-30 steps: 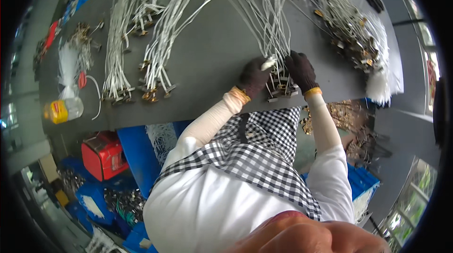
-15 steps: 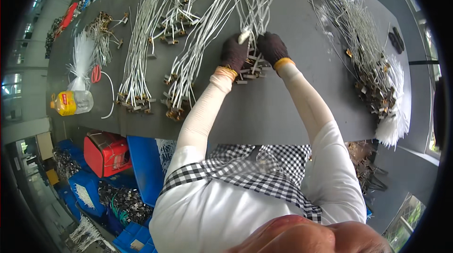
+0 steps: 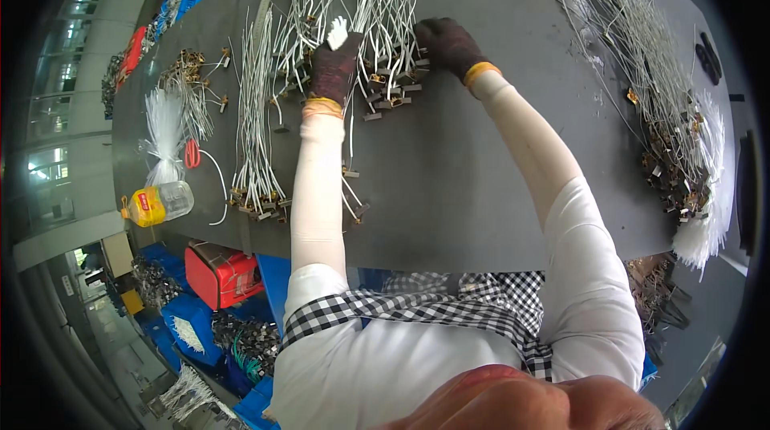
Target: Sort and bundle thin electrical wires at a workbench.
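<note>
My left hand [image 3: 334, 70], in a dark glove with an orange cuff, lies at the left edge of a fanned bunch of white wires [image 3: 377, 17]. Its fingers are closed, with a short white tuft [image 3: 338, 33] at their tips, of a kind I cannot make out. Small metal-and-brass end pieces [image 3: 393, 93] hang from the wires' near ends, between my hands. My right hand [image 3: 451, 46], gloved alike, is at the bunch's right edge; its dark fingers blend together, hiding their grip. Left of my left hand lies another bunch of wires [image 3: 255, 125] with similar ends.
A large wire pile [image 3: 634, 53] with white strips [image 3: 710, 189] lies at the right. At left are a clear bottle with a yellow label [image 3: 158, 204], red-handled scissors [image 3: 192, 153] and white strips [image 3: 164, 133]. A red container [image 3: 222, 273] and blue bins stand below the table edge.
The view has shifted slightly. My left hand has moved left, away from my right, and the hands are wider apart. The wire bunch between them has spread out and moved left.
</note>
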Action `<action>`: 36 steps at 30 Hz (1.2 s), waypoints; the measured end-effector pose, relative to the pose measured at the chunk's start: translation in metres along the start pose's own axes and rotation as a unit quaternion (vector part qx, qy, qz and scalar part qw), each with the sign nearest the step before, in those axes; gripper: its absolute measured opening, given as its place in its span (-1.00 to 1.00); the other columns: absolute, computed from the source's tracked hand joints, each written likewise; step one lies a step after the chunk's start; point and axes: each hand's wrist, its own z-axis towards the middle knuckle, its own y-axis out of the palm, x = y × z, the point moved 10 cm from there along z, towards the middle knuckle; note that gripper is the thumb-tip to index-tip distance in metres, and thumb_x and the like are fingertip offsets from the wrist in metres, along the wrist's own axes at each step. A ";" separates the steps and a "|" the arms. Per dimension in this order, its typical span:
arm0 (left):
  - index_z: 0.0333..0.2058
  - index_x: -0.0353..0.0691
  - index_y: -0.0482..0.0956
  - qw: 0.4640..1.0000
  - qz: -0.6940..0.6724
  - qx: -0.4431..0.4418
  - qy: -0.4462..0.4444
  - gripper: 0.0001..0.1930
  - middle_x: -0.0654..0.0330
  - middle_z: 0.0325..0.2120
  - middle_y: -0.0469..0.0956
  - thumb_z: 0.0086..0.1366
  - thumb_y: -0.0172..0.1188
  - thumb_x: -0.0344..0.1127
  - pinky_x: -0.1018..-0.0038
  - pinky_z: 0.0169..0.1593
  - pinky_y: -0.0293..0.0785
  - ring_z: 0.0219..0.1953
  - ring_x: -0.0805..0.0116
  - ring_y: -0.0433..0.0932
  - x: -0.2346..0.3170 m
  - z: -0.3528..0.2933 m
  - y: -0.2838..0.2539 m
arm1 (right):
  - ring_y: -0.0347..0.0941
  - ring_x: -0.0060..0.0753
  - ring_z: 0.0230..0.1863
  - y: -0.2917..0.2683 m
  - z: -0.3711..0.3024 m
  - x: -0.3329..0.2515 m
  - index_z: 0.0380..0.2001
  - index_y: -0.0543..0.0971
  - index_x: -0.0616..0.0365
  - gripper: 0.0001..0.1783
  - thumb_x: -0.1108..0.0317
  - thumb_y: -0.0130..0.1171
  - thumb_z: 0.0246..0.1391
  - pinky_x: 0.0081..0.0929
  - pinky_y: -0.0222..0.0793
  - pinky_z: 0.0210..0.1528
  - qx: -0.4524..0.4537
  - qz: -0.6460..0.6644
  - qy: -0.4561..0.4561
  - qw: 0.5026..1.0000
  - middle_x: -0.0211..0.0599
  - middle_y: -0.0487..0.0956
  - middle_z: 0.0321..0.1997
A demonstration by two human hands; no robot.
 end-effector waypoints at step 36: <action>0.07 -0.17 0.53 0.746 -0.496 -0.405 -0.181 -0.68 0.21 0.07 0.55 0.43 0.12 -0.19 0.29 0.19 0.39 0.22 0.16 0.42 0.102 -0.415 0.316 | 0.35 -0.23 0.29 -0.091 -0.473 0.142 0.24 0.36 0.16 -0.56 0.26 -0.03 0.37 -0.30 0.25 0.34 0.469 0.355 -0.107 0.801 -0.07 0.42 0.26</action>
